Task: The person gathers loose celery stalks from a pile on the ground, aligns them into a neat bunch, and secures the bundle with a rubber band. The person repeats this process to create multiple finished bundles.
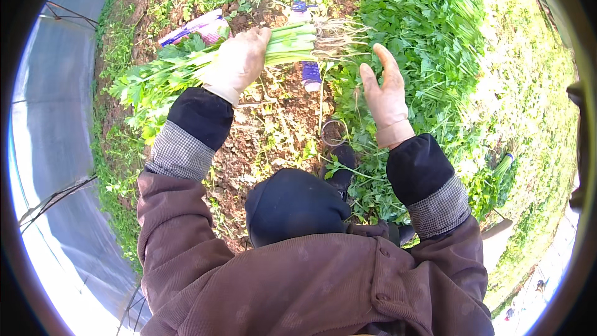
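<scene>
My left hand [239,62], in a pale glove, is closed round a bunch of celery [286,43] held sideways, leaves to the left and pale stringy roots [336,36] to the right. My right hand [384,87], also gloved, is open with fingers apart, just below and right of the roots, holding nothing. Under and behind the bunch lie a pink-and-purple bundle of packaging [194,25] and a blue-and-white item [311,76], partly hidden by the stalks.
Dense cut celery [429,31] covers the right side; a tied bunch [500,171] lies lower right. Reddish soil [267,124] with sprigs fills the middle. A ring [333,132] lies beside my dark shoe [341,168]. Plastic sheeting [56,118] on bars runs along the left.
</scene>
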